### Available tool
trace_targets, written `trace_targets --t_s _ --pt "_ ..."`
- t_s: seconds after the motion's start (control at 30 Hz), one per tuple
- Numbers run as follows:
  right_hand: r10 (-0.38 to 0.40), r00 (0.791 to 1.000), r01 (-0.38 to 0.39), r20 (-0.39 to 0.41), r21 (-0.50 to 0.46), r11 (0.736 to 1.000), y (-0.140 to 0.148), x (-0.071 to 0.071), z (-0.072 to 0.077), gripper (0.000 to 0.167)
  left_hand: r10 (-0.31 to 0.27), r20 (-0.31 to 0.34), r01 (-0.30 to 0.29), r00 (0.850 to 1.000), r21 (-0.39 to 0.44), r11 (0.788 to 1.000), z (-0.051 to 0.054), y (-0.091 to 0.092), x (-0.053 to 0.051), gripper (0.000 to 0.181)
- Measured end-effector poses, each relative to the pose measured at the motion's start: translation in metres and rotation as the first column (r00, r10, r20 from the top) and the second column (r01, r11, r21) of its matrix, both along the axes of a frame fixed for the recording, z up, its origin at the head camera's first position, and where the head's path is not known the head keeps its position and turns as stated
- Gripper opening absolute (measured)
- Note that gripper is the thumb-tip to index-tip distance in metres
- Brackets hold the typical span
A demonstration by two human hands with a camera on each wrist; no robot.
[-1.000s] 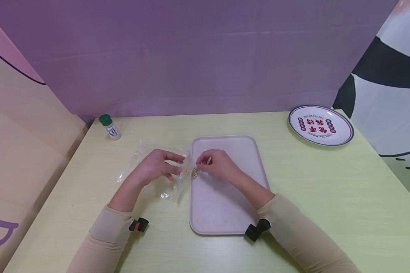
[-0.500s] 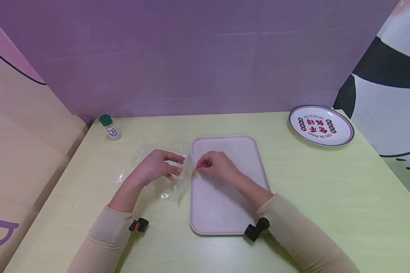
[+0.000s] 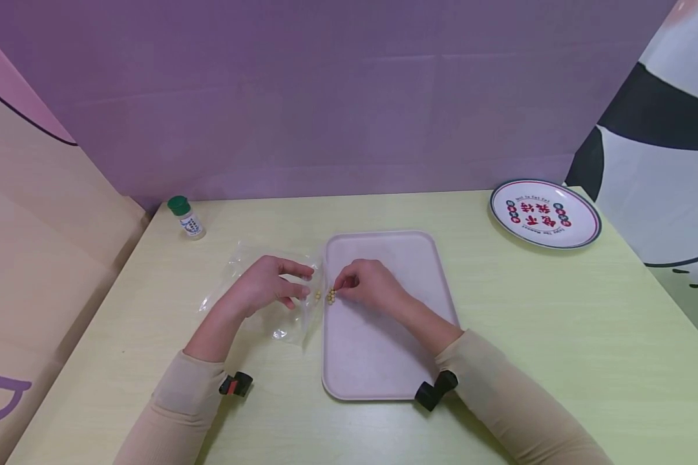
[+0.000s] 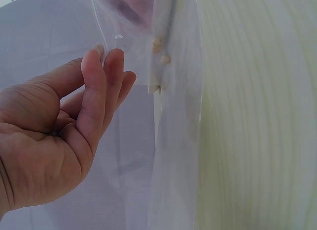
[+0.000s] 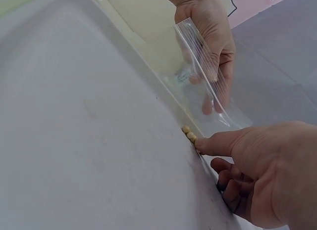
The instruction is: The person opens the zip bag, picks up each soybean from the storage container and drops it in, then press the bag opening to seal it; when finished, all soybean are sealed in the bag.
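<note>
A clear zip bag (image 3: 282,326) lies at the left edge of the pale pink tray (image 3: 384,378). My left hand (image 3: 270,284) holds its mouth; in the left wrist view, the bag's edge passes by the thumb and fingertips. A few small yellow beans (image 4: 161,49) show through the plastic. Several more beans (image 5: 189,134), like soybeans, cluster along the tray's left rim. Over them, the right hand (image 3: 372,284) has thumb and fingertips together, pinching at the beans; the thumb tip hides part of the cluster. Its other fingers curl under in the right wrist view.
A small bottle (image 3: 189,223) with a green cap stands at the back left of the table (image 3: 529,361). At the back right is an oval plate (image 3: 541,229) with red lettering. A purple backdrop (image 3: 349,103) rises behind the table.
The right fingertips have closed together and lowered slightly onto the beans at the tray's rim. The left hand and the zip bag have stayed nearly still.
</note>
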State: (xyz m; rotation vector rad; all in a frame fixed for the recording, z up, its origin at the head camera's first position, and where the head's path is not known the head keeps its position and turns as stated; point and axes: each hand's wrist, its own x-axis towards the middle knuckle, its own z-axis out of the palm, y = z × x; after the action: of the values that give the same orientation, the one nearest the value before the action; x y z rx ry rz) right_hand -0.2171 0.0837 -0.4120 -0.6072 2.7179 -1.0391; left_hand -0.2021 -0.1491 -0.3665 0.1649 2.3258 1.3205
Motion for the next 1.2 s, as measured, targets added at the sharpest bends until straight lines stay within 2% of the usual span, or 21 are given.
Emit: trace_targets --t_s 0.77,1.2 --pt "0.025 0.999 -0.023 -0.023 0.090 0.996 -0.0006 0.0003 -0.0001 0.004 -0.001 0.001 0.001 1.000 0.033 0.999 -0.0020 0.0009 0.0002 0.041" --pt "-0.076 0.997 0.077 0.026 -0.078 0.994 0.0009 0.0015 0.0019 0.005 -0.001 0.001 0.001 1.000 0.032 0.999 -0.0014 0.0006 0.0004 0.041"
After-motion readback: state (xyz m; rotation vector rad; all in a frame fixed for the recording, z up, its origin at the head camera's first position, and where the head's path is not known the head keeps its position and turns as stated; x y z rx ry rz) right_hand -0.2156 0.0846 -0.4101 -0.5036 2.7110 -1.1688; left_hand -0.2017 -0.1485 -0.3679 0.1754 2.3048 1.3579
